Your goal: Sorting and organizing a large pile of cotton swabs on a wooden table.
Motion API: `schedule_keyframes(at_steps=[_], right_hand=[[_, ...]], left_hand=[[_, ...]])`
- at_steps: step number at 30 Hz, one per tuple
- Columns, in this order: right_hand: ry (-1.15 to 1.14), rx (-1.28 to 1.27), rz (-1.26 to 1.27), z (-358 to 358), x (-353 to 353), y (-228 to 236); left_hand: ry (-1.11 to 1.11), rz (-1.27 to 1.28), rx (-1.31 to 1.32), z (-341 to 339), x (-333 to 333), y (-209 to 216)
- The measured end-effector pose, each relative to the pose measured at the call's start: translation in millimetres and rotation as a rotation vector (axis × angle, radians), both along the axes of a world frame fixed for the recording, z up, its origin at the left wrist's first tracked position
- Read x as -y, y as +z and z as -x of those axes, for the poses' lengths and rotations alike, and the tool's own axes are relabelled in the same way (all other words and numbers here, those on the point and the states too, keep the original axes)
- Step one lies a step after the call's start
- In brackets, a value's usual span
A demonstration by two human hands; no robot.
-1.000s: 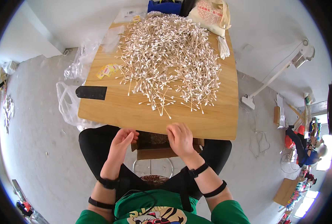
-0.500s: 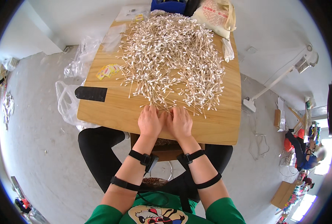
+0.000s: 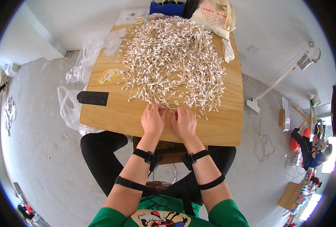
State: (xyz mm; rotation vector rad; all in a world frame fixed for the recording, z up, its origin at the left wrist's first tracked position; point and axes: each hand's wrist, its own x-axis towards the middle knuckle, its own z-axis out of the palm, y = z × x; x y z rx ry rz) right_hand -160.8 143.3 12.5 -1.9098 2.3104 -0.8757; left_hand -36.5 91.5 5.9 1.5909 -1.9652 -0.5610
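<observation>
A wide heap of cotton swabs (image 3: 171, 60) with white tips and pale wooden sticks covers much of the wooden table. At its near edge, my left hand (image 3: 153, 120) is closed, fingers curled over a few swabs. Beside it, a short gap to the right, my right hand (image 3: 184, 122) is also closed with its fingertips on swab ends. A few sticks lie between the two hands. The undersides of both hands, and exactly how many swabs they hold, are hidden.
Small yellow packets (image 3: 109, 75) and a black strip (image 3: 93, 98) lie on the table's left. Clear plastic bags (image 3: 70, 108) hang off that side. At the back are a blue tape dispenser (image 3: 167, 8) and a cream cloth bag (image 3: 213, 16). Below the near edge sits a cardboard box (image 3: 170, 155).
My hands, almost together before, have moved slightly apart, with the right shifting a little toward me. The whole view has tilted slightly; the heap looks much the same.
</observation>
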Motion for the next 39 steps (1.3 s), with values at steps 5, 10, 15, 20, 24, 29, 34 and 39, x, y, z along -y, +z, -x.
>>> schedule_keyframes(at_steps=[5, 10, 15, 20, 24, 29, 34, 39], right_hand=[[-0.029, 0.088, -0.057, 18, 4, 3], [-0.138, 0.043, -0.016, 26, 6, 1], [-0.052, 0.087, 0.08, 6, -12, -11], [-0.066, 0.081, 0.163, 5, -18, -10], [-0.064, 0.119, 0.166, 5, -17, -10], [-0.089, 0.126, 0.156, 3, -18, -10], [-0.083, 0.179, 0.113, 4, -19, -5], [-0.084, 0.184, 0.075, 2, -17, -5]], left_hand=[[0.031, -0.095, 0.02, 6, 2, 9], [0.043, -0.102, 0.091, 18, 3, 19], [0.113, -0.166, 0.187, 24, 9, 21], [0.08, -0.15, 0.06, 14, 10, 7], [0.092, -0.17, 0.021, 4, 15, 4], [0.075, -0.54, -0.286, -20, 22, 13], [0.139, -1.163, -1.247, -60, 8, 11], [0.012, -1.308, -1.259, -74, -4, 14]])
